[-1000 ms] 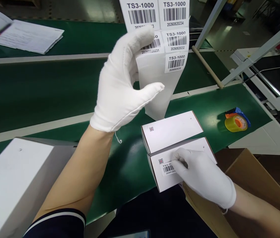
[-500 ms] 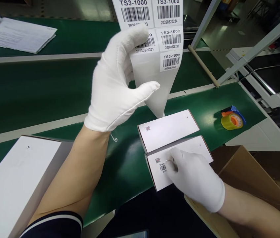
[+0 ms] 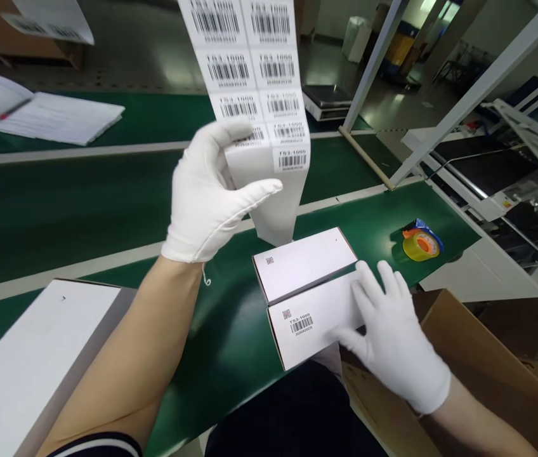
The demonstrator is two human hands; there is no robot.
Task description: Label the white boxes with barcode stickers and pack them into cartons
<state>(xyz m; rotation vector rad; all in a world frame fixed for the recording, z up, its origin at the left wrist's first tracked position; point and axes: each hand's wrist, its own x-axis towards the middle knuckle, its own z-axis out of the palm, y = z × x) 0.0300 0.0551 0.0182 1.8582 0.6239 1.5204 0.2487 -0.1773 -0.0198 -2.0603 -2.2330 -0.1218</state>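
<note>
My left hand [image 3: 212, 197], in a white glove, holds up a long strip of barcode labels [image 3: 276, 66]. Its index finger lies over the front of the strip, the thumb is stretched out apart, and the other fingers are hidden behind. The lower part of the strip is bare backing. My right hand [image 3: 387, 336], also gloved, is open at the right end of the nearer white box [image 3: 319, 311], thumb and fingers spread around that end. A label reading TS3-1000 sits beside a small square code on this box. A second white box [image 3: 304, 263] lies just behind, bearing a similar code.
Another white box [image 3: 35, 343] stands at left on the green work surface [image 3: 221, 317]. A yellow tape roll [image 3: 421, 244] with a blue-and-orange part lies at right. Papers [image 3: 73, 117] rest across the belt. An open cardboard carton [image 3: 478, 355] stands at lower right.
My right hand has moved off the label and opened out at the box's right end, leaving the whole label visible. The label strip sits lower in view, showing more rows. The view has shifted slightly.
</note>
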